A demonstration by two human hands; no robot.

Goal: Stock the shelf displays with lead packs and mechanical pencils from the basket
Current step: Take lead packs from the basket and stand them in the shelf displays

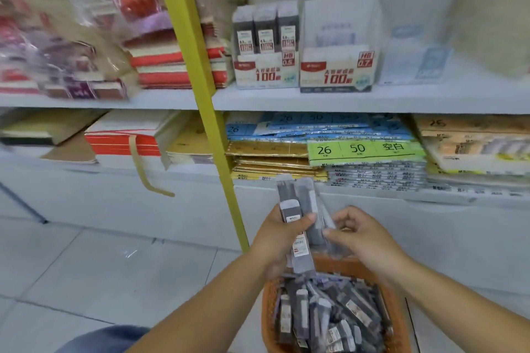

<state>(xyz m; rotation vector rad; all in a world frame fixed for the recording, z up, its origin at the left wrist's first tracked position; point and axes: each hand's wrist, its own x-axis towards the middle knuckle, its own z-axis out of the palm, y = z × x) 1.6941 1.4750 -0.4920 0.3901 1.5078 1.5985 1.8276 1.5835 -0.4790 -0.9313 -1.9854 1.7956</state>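
Observation:
My left hand grips a bundle of grey lead packs upright above the orange basket, which holds several more packs. My right hand pinches the right edge of one pack in the bundle. On the upper shelf stands the HB 0.5 display with three lead packs in it. Beside it the HB 0.7 display shows no packs.
A yellow upright post crosses the shelf left of the displays. Another clear display stands to the right. Stacks of paper and envelopes fill the lower shelf. Notebooks lie at the upper left. Grey tiled floor spreads below.

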